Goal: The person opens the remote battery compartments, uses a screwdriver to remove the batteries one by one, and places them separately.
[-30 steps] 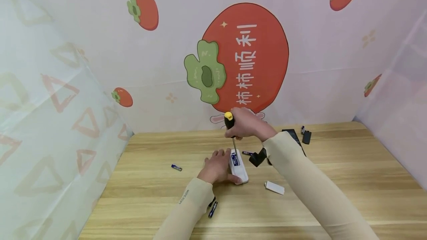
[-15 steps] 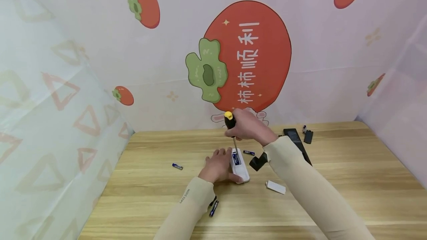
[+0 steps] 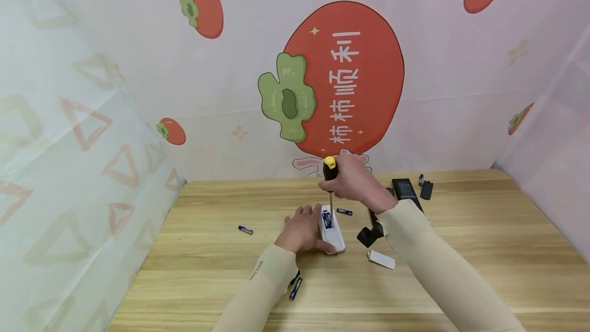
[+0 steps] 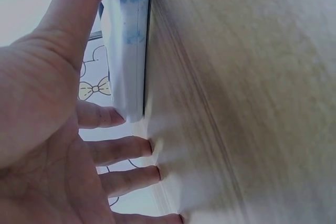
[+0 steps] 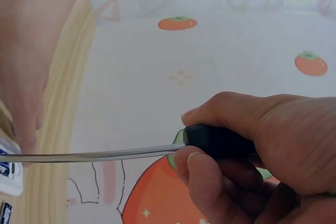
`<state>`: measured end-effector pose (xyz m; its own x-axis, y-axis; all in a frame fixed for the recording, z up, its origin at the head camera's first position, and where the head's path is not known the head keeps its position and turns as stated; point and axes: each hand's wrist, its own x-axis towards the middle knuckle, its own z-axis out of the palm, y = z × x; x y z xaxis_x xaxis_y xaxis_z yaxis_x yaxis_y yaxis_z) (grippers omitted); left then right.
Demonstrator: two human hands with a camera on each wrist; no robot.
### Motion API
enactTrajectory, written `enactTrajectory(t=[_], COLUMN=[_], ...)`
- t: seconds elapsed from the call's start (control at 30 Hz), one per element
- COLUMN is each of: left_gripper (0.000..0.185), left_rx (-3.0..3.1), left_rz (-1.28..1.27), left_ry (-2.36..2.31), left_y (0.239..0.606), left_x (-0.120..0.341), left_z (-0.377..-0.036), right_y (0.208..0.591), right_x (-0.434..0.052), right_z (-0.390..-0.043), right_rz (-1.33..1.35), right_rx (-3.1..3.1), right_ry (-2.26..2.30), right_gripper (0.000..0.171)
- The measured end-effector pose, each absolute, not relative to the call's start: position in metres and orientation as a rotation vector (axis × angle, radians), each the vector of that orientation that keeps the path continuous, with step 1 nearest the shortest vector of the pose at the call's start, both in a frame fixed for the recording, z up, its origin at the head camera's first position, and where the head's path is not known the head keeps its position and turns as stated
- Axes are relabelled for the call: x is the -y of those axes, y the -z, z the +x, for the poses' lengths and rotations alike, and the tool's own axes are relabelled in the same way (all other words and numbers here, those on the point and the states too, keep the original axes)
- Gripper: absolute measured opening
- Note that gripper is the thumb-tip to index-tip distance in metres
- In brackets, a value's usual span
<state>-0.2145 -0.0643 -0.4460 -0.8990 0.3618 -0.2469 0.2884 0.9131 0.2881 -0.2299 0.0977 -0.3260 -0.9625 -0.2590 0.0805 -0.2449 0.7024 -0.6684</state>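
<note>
A white remote control [image 3: 338,244] lies on the table, back up, its compartment showing blue batteries [image 3: 327,220]. My left hand [image 3: 300,229] holds it from the left, thumb at its near end and index finger at its far end; the other fingertips touch the table in the left wrist view. My right hand [image 3: 352,177] grips the dark handle of a yellow-capped screwdriver [image 3: 330,172], nearly upright. Its metal shaft [image 5: 105,155] reaches down to the compartment's right side. Whether the tip touches a battery or the compartment edge I cannot tell.
Loose batteries lie behind the remote [image 3: 344,211], at the left [image 3: 246,230] and by the left sleeve [image 3: 296,288]. A white battery cover [image 3: 381,260] is at the right. Further back are a black device [image 3: 405,192], partly hidden by the right arm, and a small black cover [image 3: 426,190].
My right hand has shifted a little to the right, and the screwdriver stands more upright, its tip nearer the compartment's right side. The left hand and remote control stay put.
</note>
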Motion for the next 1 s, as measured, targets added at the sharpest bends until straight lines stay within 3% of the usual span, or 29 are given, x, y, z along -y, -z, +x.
enactTrajectory(t=[0.13, 0.4, 1.0], left_gripper=[0.118, 0.118, 0.119], left_rx=[-2.779, -2.784, -2.783], left_rz=[0.484, 0.487, 0.470], left_ry=[-0.341, -0.306, -0.297], left_y=[0.445, 0.443, 0.446], left_x=[0.063, 0.061, 0.060], left_z=[-0.214, -0.214, -0.215], right_y=[0.329, 0.336, 0.353], right_x=[-0.103, -0.112, -0.123], right_z=[-0.228, -0.219, -0.192], right_rz=[-0.427, -0.598, -0.684], right_rx=[-2.857, -2.986, -3.049], right_ry=[1.211, 1.163, 1.252], right_gripper=[0.040, 0.022, 0.020])
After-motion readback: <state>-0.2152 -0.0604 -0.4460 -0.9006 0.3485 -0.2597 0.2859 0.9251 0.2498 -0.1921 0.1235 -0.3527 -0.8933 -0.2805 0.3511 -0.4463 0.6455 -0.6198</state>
